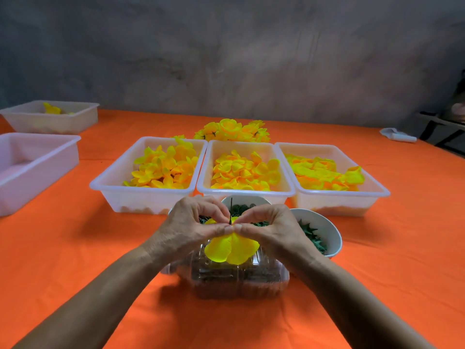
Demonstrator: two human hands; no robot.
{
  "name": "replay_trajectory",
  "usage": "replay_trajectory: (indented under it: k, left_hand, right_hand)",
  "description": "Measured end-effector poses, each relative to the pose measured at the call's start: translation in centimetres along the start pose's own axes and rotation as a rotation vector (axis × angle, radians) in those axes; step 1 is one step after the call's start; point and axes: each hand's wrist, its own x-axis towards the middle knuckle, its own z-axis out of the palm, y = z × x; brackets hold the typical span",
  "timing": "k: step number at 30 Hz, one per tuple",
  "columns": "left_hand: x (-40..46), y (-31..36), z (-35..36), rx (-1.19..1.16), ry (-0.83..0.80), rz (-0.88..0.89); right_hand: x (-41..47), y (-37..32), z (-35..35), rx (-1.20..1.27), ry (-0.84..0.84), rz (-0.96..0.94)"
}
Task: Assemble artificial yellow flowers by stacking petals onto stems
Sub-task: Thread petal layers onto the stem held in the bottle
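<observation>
- You are mid-stack: your left hand and right hand meet thumb to thumb above the clear plastic container, both pinching a yellow petal layer at its centre, where the thin dark stem pokes up through it.
- The fingers of both hands are curled in tight around that centre; neither hand is loose or spread.
- The petal layer looks like thin, soft fabric with rounded, cupped lobes that droop below your thumbs; the stem is a stiff, narrow spike.
- Judging from the grip, the next move calls for sliding the layer squarely down the stem without creasing it, then reaching for another layer.
- Three white translucent trays sit just beyond your hands on the orange table: the left tray holds deeper, cupped petals, the middle tray rounder ones, the right tray flatter ones.
- A white bowl of spiky green parts sits by your right hand; a second bowl lies behind your fingers.
- Finished yellow flowers are heaped behind the trays.
</observation>
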Motion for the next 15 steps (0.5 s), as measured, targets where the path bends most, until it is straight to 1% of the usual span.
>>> replay_trajectory:
  k: [3, 6, 9, 11, 13, 15]
  left_hand:
    - [0.1, 0.1, -0.2, -0.003, -0.021, -0.012]
    - [0.4, 0.4, -0.4, -0.005, -0.051, -0.009]
    - [0.8, 0.6, -0.5, -0.010, -0.084, -0.024]
    - [0.9, 0.7, -0.6, 0.002, -0.098, -0.032]
    - [1.0, 0.8, -0.6, -0.003, -0.106, -0.035]
    - [1.1, 0.8, -0.6, -0.016, -0.109, -0.040]
  right_hand:
    - [0.4, 0.4, -0.3, 0.041, 0.009, 0.014]
    - [1.7, 1.4, -1.7, -0.014, 0.155, 0.009]
    - [3.9, 3.1, -4.6, -0.242, 0.306, 0.009]
    - [5.7, 4.5, -6.9, -0.380, 0.377, 0.027]
    - [7.6, 6.0, -9.1, -0.521, 0.421, 0.068]
    - [9.4, 7.4, -10.9, -0.638, 0.428, 0.141]
